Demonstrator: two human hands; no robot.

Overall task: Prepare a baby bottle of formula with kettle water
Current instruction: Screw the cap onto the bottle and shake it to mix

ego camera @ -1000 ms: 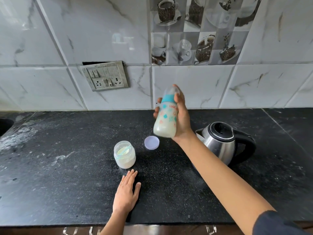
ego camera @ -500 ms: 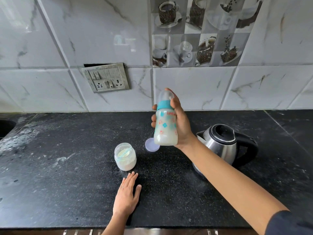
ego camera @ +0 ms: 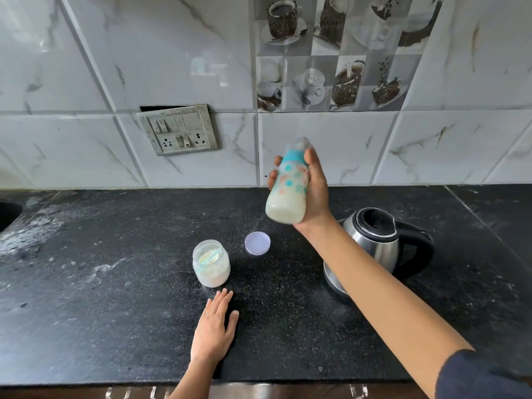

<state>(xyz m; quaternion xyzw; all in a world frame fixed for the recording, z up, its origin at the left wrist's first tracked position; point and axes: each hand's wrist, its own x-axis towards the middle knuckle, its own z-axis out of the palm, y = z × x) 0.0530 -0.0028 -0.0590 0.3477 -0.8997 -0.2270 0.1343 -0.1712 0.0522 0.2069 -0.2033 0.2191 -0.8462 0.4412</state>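
My right hand (ego camera: 315, 194) grips a baby bottle (ego camera: 288, 194) with a teal collar and clear cap, held in the air above the counter and tilted, its top leaning right. Milky white liquid fills its lower part. A steel kettle (ego camera: 377, 243) with a black lid and handle stands on the counter to the right, partly behind my forearm. An open jar of formula powder (ego camera: 211, 263) with a scoop inside stands left of centre. Its pale lilac lid (ego camera: 257, 243) lies flat beside it. My left hand (ego camera: 214, 329) rests flat on the counter just in front of the jar.
The black stone counter (ego camera: 100, 312) carries white powder smears at the left. A sink edge (ego camera: 8, 214) shows at the far left. A switch and socket plate (ego camera: 180, 129) sits on the tiled wall behind.
The bottle in my right hand has swung from tilted to upright and back to tilted, its liquid sloshing. My left hand, the jar, the lid and the kettle have stayed put.
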